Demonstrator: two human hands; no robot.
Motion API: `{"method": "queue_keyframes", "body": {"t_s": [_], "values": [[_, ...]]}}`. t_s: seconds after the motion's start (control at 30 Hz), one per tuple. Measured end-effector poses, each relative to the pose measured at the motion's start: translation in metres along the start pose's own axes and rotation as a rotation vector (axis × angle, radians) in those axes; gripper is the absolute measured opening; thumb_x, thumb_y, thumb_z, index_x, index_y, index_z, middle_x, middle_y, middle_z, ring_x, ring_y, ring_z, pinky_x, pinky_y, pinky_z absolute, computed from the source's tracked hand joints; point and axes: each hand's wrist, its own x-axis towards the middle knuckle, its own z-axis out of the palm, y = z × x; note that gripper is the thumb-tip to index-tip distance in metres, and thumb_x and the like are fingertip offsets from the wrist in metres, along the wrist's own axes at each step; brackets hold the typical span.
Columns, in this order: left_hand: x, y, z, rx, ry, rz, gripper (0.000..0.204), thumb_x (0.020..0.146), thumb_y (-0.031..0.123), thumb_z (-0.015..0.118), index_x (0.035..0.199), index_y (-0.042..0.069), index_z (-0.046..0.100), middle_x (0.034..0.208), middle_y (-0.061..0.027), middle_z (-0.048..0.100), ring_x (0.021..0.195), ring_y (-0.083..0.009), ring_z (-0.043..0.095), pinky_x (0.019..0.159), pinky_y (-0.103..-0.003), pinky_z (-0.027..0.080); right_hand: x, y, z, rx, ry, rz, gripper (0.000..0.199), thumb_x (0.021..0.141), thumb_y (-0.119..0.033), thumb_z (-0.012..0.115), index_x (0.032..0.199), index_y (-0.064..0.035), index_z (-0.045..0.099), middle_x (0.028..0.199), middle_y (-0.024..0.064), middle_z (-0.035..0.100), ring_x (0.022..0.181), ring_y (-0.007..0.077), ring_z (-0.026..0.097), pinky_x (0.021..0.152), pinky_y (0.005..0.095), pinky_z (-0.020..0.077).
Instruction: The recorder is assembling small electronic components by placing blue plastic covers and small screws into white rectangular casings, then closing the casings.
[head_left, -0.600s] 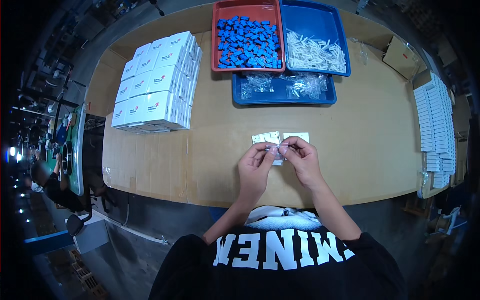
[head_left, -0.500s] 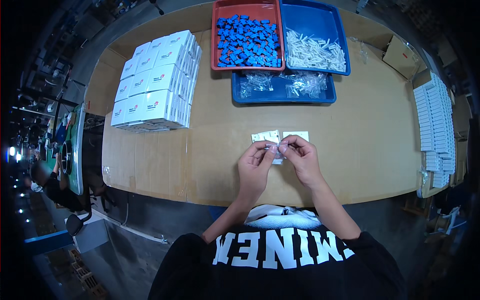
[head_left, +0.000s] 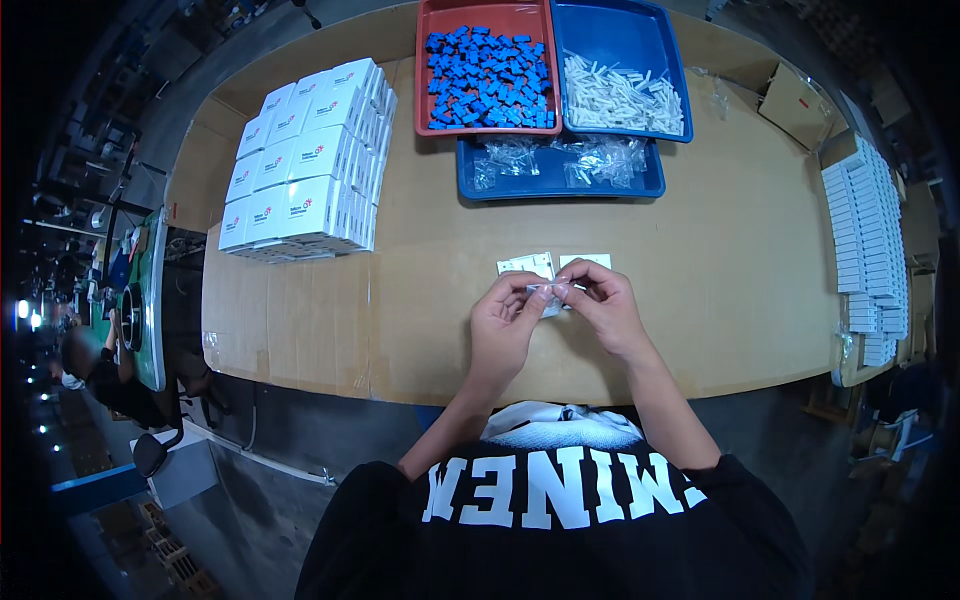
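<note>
Close together over the near middle of the table, both hands pinch a small clear plastic bag (head_left: 548, 304). My left hand (head_left: 500, 328) has thumb and forefinger closed on one side of it. On the other side, the thumb and fingers of my right hand (head_left: 612, 312) are closed the same way. The fingers cover much of the bag, and I cannot make out what is in it. Just beyond the hands lie a white box part with printing (head_left: 526, 265) and a plain white piece (head_left: 590, 261), both partly covered by the fingers.
Stacked white boxes (head_left: 290, 165) stand at the left. A red tray of blue parts (head_left: 422, 85) and a blue tray of white sticks (head_left: 610, 22) rest on a lower blue tray (head_left: 560, 193) with clear bags. White boxes (head_left: 865, 235) line the right edge. A person (head_left: 110, 370) works far left.
The whole view has shifted slightly. My hands still pinch the bag over the same spot, with the thumbs and the bag turned a little.
</note>
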Motion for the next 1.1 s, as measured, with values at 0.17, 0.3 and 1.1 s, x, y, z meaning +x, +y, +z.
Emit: {"method": "queue_keyframes", "body": {"t_s": [0.17, 0.3, 1.1], "values": [[-0.002, 0.005, 0.006, -0.033, 0.031, -0.026, 0.016, 0.103, 0.005, 0.064, 0.115, -0.005, 0.065, 0.108, -0.0083, 0.070, 0.100, -0.0121, 0.067, 0.090, -0.026, 0.053, 0.001, 0.004, 0.002, 0.064, 0.019, -0.003, 0.011, 0.097, -0.004, 0.071, 0.106, 0.0011, 0.067, 0.099, 0.0029, 0.067, 0.092, 0.0073, 0.063, 0.081, 0.0222, 0.0516], [-0.001, 0.001, 0.000, -0.012, 0.063, -0.058, 0.019, 0.105, 0.010, 0.062, 0.115, -0.005, 0.066, 0.110, -0.0092, 0.071, 0.102, -0.0128, 0.067, 0.092, -0.027, 0.053, 0.003, 0.001, 0.002, 0.051, 0.068, 0.039, 0.012, 0.096, -0.004, 0.072, 0.106, 0.0005, 0.067, 0.099, 0.0024, 0.068, 0.093, 0.0073, 0.063, 0.081, 0.0225, 0.0517], [-0.001, 0.008, -0.008, -0.153, 0.084, -0.178, 0.012, 0.102, 0.009, 0.067, 0.108, 0.000, 0.065, 0.108, -0.0098, 0.071, 0.103, -0.0141, 0.067, 0.094, -0.030, 0.053, 0.007, 0.004, 0.006, 0.026, -0.018, -0.053, 0.008, 0.096, -0.003, 0.071, 0.103, 0.0000, 0.069, 0.098, 0.0027, 0.069, 0.091, 0.0091, 0.063, 0.081, 0.0245, 0.0521]]}}
